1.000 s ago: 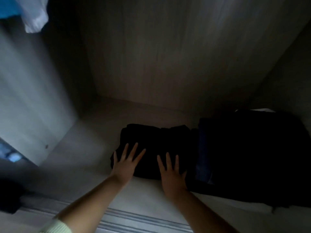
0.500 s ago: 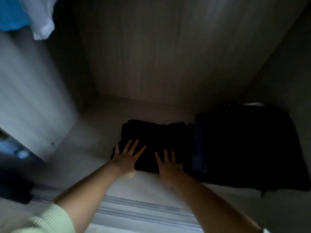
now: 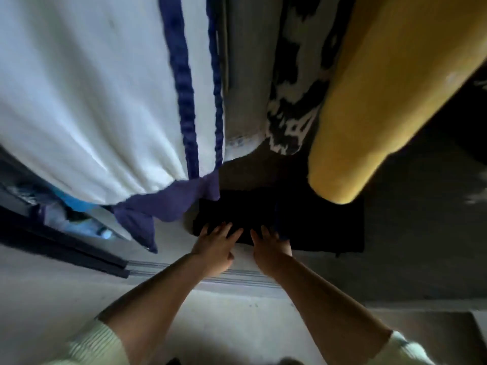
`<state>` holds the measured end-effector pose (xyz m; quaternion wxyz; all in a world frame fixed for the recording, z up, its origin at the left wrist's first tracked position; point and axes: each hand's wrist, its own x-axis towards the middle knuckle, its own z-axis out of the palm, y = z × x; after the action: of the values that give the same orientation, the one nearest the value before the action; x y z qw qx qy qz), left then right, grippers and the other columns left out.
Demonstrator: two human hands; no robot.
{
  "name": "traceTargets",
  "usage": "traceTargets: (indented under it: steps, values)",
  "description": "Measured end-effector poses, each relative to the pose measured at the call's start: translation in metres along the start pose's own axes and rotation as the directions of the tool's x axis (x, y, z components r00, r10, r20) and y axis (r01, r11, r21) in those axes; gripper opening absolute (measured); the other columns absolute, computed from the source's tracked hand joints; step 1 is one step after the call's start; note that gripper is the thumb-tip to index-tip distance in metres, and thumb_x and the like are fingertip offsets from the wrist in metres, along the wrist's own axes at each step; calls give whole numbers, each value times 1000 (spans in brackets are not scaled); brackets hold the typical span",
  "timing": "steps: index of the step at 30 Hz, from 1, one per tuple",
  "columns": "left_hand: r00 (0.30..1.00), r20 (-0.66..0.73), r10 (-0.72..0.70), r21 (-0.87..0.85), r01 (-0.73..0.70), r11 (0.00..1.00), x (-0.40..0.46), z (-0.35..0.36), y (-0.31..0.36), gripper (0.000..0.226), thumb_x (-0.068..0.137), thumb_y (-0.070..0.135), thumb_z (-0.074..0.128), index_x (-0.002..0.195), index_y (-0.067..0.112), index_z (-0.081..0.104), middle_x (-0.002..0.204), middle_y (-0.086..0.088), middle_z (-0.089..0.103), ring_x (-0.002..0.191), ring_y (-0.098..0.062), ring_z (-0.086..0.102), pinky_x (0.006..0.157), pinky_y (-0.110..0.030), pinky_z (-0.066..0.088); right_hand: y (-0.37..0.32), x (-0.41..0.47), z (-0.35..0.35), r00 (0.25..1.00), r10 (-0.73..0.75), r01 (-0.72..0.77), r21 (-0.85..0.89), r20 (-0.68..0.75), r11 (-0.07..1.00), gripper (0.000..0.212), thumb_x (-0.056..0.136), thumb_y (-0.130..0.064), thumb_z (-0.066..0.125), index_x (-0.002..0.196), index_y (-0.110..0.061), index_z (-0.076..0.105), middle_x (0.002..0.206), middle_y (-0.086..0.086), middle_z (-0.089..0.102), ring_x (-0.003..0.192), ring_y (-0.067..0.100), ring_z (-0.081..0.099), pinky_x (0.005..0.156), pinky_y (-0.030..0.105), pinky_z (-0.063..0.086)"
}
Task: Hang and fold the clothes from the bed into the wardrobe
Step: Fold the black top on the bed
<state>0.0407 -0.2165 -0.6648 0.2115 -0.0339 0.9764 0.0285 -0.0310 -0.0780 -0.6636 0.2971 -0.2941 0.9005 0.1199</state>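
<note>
Both hands rest flat on folded black garment; wardrobe floor beneath.

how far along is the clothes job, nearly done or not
Done: a white garment with navy trim, a patterned one and a yellow one hang in the wardrobe. In hand: the left hand and right hand rest flat on a folded dark pile on the wardrobe floor. Left: unknown, the bed is out of view.
</note>
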Motion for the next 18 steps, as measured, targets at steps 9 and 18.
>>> traceTargets:
  steps: [9,18]
  values:
    - [982,9,190,-76,-189,979,-114,-134,66,65,78,43,19,137,22,38,138,-4,41,126,-25,39,105,-40,27,42,-184,-71,989,117,-132,173,94,976,59,94,-23,51,147,-18,24,153,7,20,135,29,29,95,44,45]
    - [914,114,389,124,-401,908,-187,-232,113,37,96,33,38,129,16,40,126,-9,48,120,-29,42,98,-45,36,53,-333,-112,905,423,-402,425,47,811,35,96,-25,40,128,-15,50,129,7,56,117,31,56,88,36,46]
